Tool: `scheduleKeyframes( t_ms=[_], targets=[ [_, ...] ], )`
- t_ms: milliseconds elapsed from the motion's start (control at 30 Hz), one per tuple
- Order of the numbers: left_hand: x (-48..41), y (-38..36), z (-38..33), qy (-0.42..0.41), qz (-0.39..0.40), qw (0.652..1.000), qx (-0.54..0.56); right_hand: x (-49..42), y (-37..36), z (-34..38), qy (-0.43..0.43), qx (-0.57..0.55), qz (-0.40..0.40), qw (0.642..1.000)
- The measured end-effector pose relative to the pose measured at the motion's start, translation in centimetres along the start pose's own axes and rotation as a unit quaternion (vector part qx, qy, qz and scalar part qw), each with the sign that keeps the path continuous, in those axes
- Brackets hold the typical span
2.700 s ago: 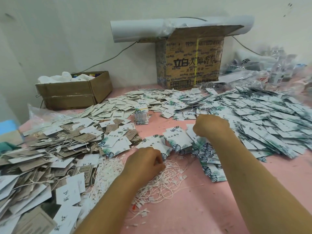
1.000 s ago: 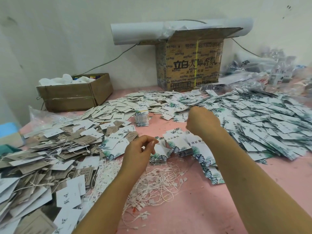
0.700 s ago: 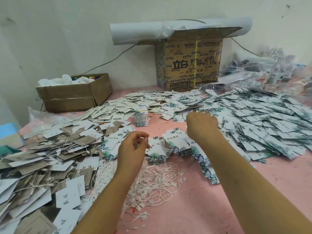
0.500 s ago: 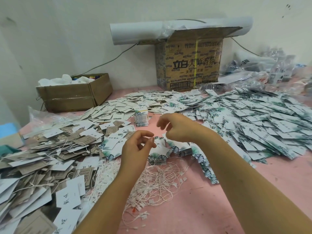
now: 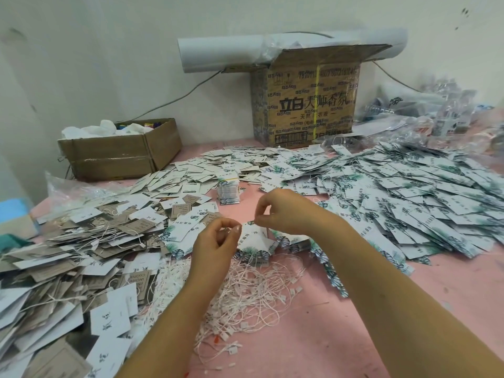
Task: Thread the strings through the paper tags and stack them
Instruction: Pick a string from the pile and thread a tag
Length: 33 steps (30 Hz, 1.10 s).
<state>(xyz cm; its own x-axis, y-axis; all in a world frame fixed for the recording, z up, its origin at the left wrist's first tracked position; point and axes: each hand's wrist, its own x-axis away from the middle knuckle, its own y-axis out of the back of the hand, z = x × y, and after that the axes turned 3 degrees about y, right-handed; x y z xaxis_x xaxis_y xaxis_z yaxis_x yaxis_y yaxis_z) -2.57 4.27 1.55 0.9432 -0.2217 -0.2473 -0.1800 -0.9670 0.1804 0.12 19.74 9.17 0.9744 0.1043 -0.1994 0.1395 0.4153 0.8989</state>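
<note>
Thumb and forefinger of left hand (image 5: 218, 242) and of right hand (image 5: 285, 211) meet in pinches above tangled white strings (image 5: 253, 290) and leaf-printed white paper tags (image 5: 409, 203); pinched object indiscernible.

**Pink, white and green on my monitor**

From my console the table (image 5: 409, 336) read as a flat pink. The leaf-print tags (image 5: 409, 208) were white, with dark green palm leaves at their ends and small dark lettering. The kraft tags (image 5: 68, 255) were grey-brown with white lettering. Mixed among them I saw script tags (image 5: 109, 320), white with black brush strokes. The strings (image 5: 259, 290) were white, with small white tabs. One tag bundle (image 5: 229, 189) wore a yellow band. The tall box (image 5: 305, 105) was brown card covered in black print, crossed by a yellow strap. The low box (image 5: 117, 154) was plain brown. The roll (image 5: 223, 54) looked pale grey-white, the wall (image 5: 81, 50) off-white, and the block (image 5: 12, 211) light blue.
</note>
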Motion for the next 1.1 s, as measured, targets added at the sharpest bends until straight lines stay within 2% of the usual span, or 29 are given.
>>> scheduleKeyframes(
  t_ms=[67, 167, 300, 467, 533, 667, 733, 1100],
  targets=[
    [0.1, 0.1, 0.6, 0.006, -0.014, 0.999, -0.046, 0.2, 0.5, -0.7, -0.048, 0.066, 0.023, 0.996],
    [0.1, 0.3, 1.1, -0.007, -0.043, 0.981, -0.187, 0.6, 1.0, -1.3, -0.118, 0.133, 0.101, 0.979],
    [-0.1, 0.5, 1.7, -0.006, -0.052, 0.923, -0.382, 0.8, 1.1, -1.5, -0.129, 0.157, 0.162, 0.966],
    [-0.2, 0.5, 2.1, 0.037, 0.019, 0.875, -0.482, 0.7, 0.8, -1.4, -0.128, 0.162, 0.181, 0.962],
    [-0.3, 0.4, 2.1, 0.048, 0.035, 0.879, -0.473, 0.7, 0.7, -1.4, -0.122, 0.161, 0.172, 0.964],
    [-0.1, 0.5, 1.9, 0.08, 0.039, 0.937, -0.339, 0.7, 0.8, -1.3, -0.116, 0.147, 0.159, 0.969],
    [0.0, 0.5, 1.6, 0.101, 0.041, 0.951, -0.291, 0.7, 0.8, -1.2, -0.109, 0.138, 0.151, 0.973],
    [-0.2, 0.4, 2.0, 0.114, 0.05, 0.953, -0.277, 0.7, 0.8, -1.1, -0.111, 0.116, 0.137, 0.978]
  ],
)
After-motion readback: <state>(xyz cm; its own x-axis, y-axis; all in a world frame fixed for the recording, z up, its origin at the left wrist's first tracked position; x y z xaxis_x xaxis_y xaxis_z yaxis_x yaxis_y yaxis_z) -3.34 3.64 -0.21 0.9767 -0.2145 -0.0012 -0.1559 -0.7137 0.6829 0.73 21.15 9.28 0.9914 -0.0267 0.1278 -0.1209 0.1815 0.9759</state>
